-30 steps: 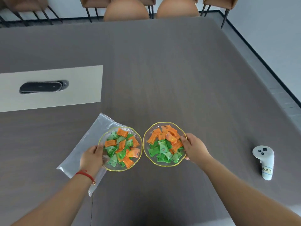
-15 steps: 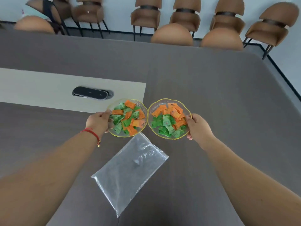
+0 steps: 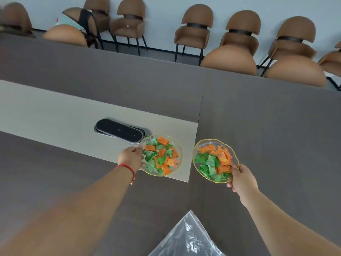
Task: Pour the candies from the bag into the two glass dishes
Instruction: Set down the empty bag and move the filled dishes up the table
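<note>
Two gold-rimmed glass dishes hold orange and green wrapped candies. My left hand (image 3: 131, 158) grips the left dish (image 3: 180, 154) at its left rim, over the pale strip of the table. My right hand (image 3: 241, 179) grips the right dish (image 3: 196, 154) at its lower right rim, over the dark tabletop. A gap separates the two dishes. The clear plastic bag (image 3: 188, 237) lies flat and looks empty at the bottom edge of the view, between my forearms.
A black oval cable hatch (image 3: 118, 130) is set in the pale table inlay (image 3: 55, 117), just behind the left dish. Brown chairs (image 3: 195, 30) line the table's far edge and the wall. The dark table (image 3: 267, 117) stretches away on the right.
Both hands carried the dishes away from me across the table, and the dishes have drifted apart. The bag stayed behind and now lies near the bottom edge. The view tilted up.
</note>
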A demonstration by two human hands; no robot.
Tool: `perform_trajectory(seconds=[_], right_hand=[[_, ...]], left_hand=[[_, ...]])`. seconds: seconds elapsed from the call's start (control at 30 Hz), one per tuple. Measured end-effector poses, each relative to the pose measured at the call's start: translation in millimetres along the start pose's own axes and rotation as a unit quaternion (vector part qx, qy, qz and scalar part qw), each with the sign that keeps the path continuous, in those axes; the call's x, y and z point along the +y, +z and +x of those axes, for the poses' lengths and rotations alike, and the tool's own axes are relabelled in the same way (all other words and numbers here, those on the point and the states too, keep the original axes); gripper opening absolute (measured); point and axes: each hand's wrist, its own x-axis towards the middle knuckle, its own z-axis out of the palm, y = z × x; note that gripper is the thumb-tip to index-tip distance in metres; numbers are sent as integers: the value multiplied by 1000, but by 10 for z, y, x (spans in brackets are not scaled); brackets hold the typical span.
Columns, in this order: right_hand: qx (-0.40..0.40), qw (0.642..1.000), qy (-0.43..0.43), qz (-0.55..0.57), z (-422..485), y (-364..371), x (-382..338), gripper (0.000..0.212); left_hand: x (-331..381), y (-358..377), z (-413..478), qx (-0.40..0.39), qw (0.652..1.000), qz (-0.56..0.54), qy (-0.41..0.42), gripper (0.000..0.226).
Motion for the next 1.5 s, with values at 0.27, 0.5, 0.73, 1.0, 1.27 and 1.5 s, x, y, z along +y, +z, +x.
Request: perform_trajectory(seconds=[0.27,0.5,0.73,1.0,1.27,1.5], right_hand=[[13,999,18,-45,631,485,69,28],[35,998,-8,-49,889,632,-31,27],[50,997,-14,-62,1000,669,-53,28],[30,995,-38,-85,1068,684,-52,24],[36,993,-48,-99,1090,724,-59,16],[36,994,-48,-88,1073,731,-75,22]], left_hand=[[-227,606,805,59,998,28,20,30],[-262,787,1084,104,991,69,46,33],[-240,840,1146,128,986,104,41,32],[-276,913,1161,154,976,143,51,30],[-315,922,1163,167,973,148,60,31],[-335,898,1149,153,974,148,73,32]])
